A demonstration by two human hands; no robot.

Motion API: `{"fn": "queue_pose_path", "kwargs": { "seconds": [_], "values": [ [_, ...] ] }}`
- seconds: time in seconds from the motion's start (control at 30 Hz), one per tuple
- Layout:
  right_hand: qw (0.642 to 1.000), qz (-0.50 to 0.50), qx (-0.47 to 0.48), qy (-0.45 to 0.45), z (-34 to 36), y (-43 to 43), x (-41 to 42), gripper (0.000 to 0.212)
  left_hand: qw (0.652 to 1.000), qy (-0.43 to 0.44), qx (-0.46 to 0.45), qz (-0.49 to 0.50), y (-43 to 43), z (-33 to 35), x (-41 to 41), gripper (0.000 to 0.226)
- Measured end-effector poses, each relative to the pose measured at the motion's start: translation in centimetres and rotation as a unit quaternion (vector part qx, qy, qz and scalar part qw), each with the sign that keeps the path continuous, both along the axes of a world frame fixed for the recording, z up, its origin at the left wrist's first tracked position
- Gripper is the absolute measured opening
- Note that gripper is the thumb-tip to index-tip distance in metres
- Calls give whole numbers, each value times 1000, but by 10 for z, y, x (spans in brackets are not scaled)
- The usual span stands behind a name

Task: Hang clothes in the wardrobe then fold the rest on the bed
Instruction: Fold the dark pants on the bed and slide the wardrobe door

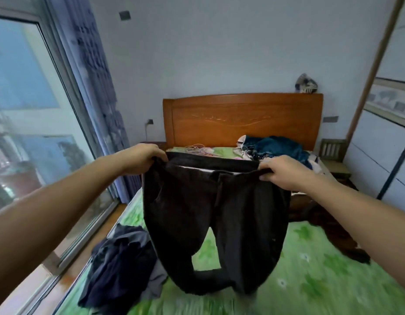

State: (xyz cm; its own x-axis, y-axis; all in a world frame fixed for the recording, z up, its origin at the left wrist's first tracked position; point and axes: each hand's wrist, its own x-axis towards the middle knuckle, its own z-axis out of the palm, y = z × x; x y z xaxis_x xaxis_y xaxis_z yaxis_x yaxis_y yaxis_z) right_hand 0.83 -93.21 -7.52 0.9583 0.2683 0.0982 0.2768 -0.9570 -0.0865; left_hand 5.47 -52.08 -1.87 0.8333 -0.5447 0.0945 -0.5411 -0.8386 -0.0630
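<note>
Forearms reach in from both lower corners, bare, angled toward mid-frame. Left hand (140, 159) grips one end of a waistband, fingers curled over the fabric edge. Right hand (285, 172) pinches the other end, thumb on top, fingers tucked under.

Dark trousers (197, 212) hang between the two hands, held up above the bed (310, 269) with the waistband stretched roughly level. Both legs drop down; their lower ends bend and rest on the green floral sheet.

On the bed:
- heap of navy and grey clothes (119, 269) at the left edge, just beside the trouser legs
- dark brown garment (333, 235) spread out on the right side, under the right forearm
- teal and patterned pile (276, 147) near the wooden headboard (242, 119)
- pinkish wiry items (199, 150) left of that pile – too small to identify

Surroundings: large window (26, 110) with blue curtain (94, 76) on the left; pale wardrobe doors (390, 133) on the right, closed; a patterned object (306, 84) sits on top of the headboard.
</note>
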Motion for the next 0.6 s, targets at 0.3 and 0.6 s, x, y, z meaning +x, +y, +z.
{"fn": "queue_pose_path", "kwargs": {
  "seconds": [0.3,0.6],
  "values": [
    [996,-14,66,-55,31,-15,2,43,960,22,-255,113,2,-19,-17,21],
    [964,-27,131,-229,162,-21,10,72,881,-5,-450,145,3,96,3,12]
  ]
}}
